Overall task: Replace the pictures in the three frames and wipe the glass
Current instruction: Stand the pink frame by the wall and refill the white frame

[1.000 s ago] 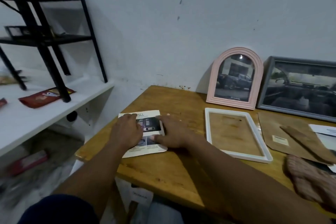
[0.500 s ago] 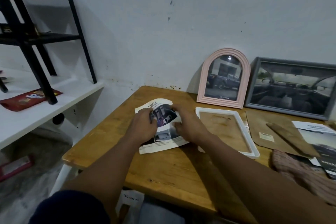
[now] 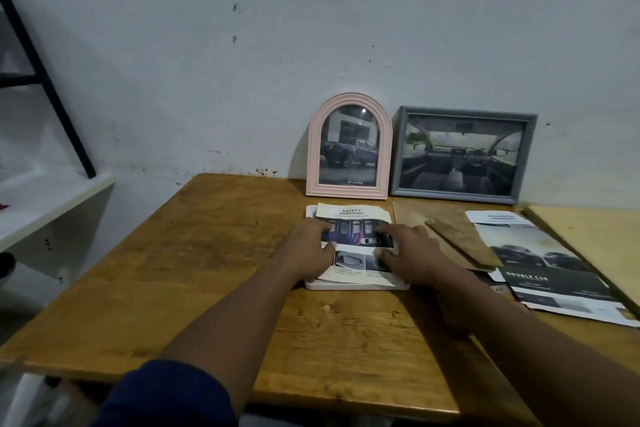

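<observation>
A printed "SAFETY" picture sheet (image 3: 353, 215) lies on top of the white frame (image 3: 346, 285), which rests flat on the wooden table (image 3: 214, 253). My left hand (image 3: 308, 250) presses the sheet's left side, fingers spread. My right hand (image 3: 408, 253) presses its right side the same way. A pink arched frame (image 3: 349, 146) with a truck picture and a grey frame (image 3: 462, 153) with a car-interior picture lean against the wall behind.
A brown backing board with its stand (image 3: 457, 239) lies right of the white frame. Car brochures (image 3: 540, 263) lie further right. A white shelf (image 3: 48, 201) and a black rack (image 3: 45, 80) stand at the left.
Both hands carried the sheet from the table's left part to the right and laid it over the white frame. The camera view swung right.
</observation>
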### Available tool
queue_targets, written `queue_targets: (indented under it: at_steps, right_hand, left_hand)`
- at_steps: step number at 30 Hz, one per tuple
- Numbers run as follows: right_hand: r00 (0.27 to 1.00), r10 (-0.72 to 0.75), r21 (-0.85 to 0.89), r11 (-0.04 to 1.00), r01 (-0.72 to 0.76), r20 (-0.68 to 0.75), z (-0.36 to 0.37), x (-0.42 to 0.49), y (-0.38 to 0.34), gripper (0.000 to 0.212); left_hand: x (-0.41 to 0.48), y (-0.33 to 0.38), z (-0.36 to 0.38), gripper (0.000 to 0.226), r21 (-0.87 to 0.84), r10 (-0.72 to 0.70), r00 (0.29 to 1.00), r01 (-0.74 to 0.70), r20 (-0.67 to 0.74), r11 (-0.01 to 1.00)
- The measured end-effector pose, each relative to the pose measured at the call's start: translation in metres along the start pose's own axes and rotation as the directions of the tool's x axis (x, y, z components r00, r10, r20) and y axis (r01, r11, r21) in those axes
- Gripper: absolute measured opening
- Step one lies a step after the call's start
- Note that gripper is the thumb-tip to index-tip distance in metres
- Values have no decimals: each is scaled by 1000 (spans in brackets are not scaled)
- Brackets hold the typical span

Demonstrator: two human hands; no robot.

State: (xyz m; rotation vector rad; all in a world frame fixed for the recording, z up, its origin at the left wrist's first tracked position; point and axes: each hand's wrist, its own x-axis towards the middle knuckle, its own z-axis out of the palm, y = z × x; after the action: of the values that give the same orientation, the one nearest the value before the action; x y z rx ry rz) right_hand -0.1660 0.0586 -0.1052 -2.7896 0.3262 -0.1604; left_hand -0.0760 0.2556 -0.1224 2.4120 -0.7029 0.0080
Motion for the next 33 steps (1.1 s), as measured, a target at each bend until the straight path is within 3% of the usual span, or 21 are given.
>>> queue_targets:
  at_steps: [5, 10, 15, 24, 28, 33]
  right_hand:
    - [996, -67, -18, 998, 68, 57, 8, 5, -3, 50]
    - [993, -91, 18, 996, 90, 73, 13, 14, -5, 46]
    - [986, -113, -18, 993, 116, 120, 12, 23, 0, 44]
    - [993, -107, 88, 991, 102, 47, 10, 19, -2, 39]
    - [1000, -1, 78, 997, 2, -16, 3, 12, 2, 51]
    - [984, 156, 47, 987, -152, -92, -12, -2, 15, 47]
  left_hand:
    - [1, -15, -10, 34, 20, -6, 999, 7, -38, 1000]
    - [-1, -19, -11, 39, 36, 20, 999, -19, -43, 999]
    - [-3, -20, -9, 19, 9, 0, 996, 1, -94, 1000]
    - [1, -19, -9, 35, 52, 38, 998, -36, -54, 998]
    - [-4, -17, -5, 37, -1, 31, 996, -32, -81, 999]
    - [-10, -13, -3, 50, 47, -5, 999, 7, -44, 999]
